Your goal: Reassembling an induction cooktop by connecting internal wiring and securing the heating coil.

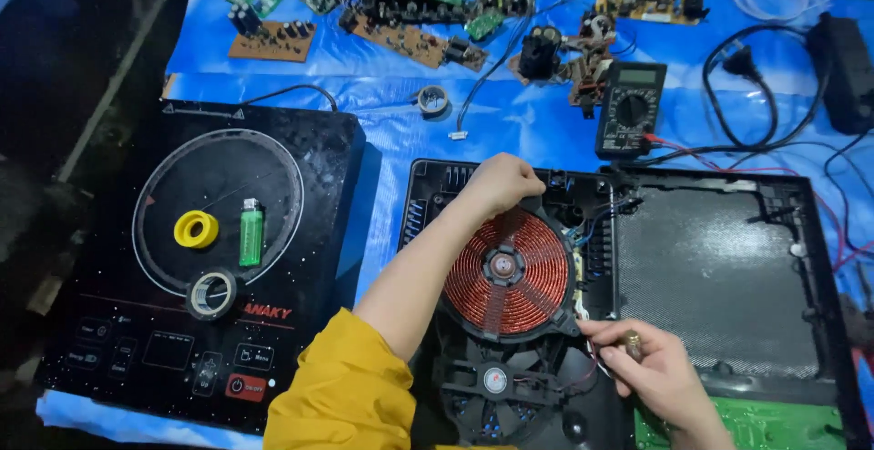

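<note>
1. Tarpaulin [510, 122], blue and crinkled, covers the whole work surface and carries everything else.
2. Opened cooker base [728, 259], black plastic, lies right of centre; its right half is a bare grey textured panel; a green circuit board [756, 423] shows along its lower right edge.
3. Glass cooktop panel [182, 259], black with a white ring, lies apart to the left; on it rest a yellow tape roll [196, 229], a green lighter [251, 232] just beside it, and a grey tape roll [212, 293] nearer the control buttons.
4. Copper coil [510, 272], a round reddish disc, sits in the left part of the cooker base; a black cooling fan [496, 382] lies just below it.
5. Loose circuit boards [401, 13] are scattered along the far edge; a multimeter [630, 108] stands near the base's top edge with red and black leads trailing right.
6. Left hand [503, 181], on an arm in a yellow sleeve [346, 386], rests clenched at the coil's far rim; what it grips I cannot tell.
7. Right hand [651, 368] pinches something small and thin at the coil's lower right edge; a ring [632, 346] shows on one finger.
</note>
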